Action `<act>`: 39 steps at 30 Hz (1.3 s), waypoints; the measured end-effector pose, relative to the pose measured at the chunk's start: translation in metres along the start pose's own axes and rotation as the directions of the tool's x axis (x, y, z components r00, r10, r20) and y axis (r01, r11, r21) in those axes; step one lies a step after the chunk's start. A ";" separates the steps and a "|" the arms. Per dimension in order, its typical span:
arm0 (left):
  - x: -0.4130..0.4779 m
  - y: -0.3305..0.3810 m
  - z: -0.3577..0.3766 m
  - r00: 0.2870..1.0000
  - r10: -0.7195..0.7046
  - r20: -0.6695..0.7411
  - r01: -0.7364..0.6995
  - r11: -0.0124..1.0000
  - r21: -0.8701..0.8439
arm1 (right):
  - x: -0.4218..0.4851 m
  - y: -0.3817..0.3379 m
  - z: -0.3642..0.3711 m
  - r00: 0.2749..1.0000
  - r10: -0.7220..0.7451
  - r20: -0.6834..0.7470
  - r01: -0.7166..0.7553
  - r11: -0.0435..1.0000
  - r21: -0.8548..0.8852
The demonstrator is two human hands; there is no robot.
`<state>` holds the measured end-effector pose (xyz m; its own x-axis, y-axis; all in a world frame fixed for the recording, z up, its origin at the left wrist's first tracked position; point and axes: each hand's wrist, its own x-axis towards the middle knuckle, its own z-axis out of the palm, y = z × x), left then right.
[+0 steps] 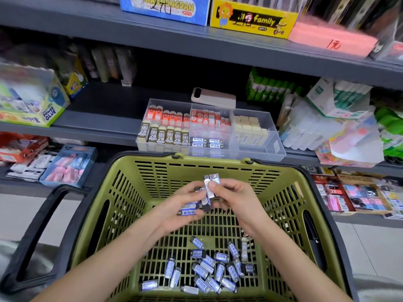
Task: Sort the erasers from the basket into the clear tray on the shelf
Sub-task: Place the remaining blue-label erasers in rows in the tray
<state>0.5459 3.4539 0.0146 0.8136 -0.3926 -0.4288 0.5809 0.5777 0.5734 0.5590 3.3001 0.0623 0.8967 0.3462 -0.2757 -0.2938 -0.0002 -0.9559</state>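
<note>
Blue-sleeved glossy block erasers (199, 270) in latticed plastic basket (218, 161)

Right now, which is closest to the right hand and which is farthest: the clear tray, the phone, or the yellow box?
From the right hand, in the head view:
1. the clear tray: on the shelf just past the far rim of the basket.
2. the phone: lying behind the tray, deeper on that shelf.
3. the yellow box: up on the higher shelf, farthest.

Both bare forearms reached fwd, wrists close, L hand (174, 211) palm up, fingers curled round erasers (188, 211), R hand (234, 198) just beside, thumb pinched more upright
</note>
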 end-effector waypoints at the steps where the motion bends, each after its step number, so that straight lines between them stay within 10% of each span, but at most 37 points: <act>1: -0.002 0.004 0.002 0.999 0.035 -0.013 -0.034 0.998 0.059 | -0.001 -0.005 0.003 1.000 -0.008 -0.003 0.008 1.000 0.019; 8: -0.017 0.028 0.016 0.969 0.240 -0.053 -0.211 0.924 0.319 | 0.003 -0.026 0.014 0.998 -0.021 -0.065 0.021 1.000 -0.008; 22: -0.019 0.076 0.039 0.923 0.381 -0.052 -0.363 0.907 0.212 | 0.025 -0.080 0.015 0.986 -0.121 -0.117 0.127 0.991 0.050; 39: -0.029 0.108 0.012 0.794 0.571 -0.207 -0.569 0.819 0.074 | 0.115 -0.070 0.017 0.955 -0.227 -0.191 -0.023 0.585 -0.811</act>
<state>0.5847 3.5193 0.0970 0.9735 0.1659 -0.1574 0.0141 0.6433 0.7655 0.6772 3.3564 0.0992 0.9862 0.1519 -0.0659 0.0759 -0.7684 -0.6354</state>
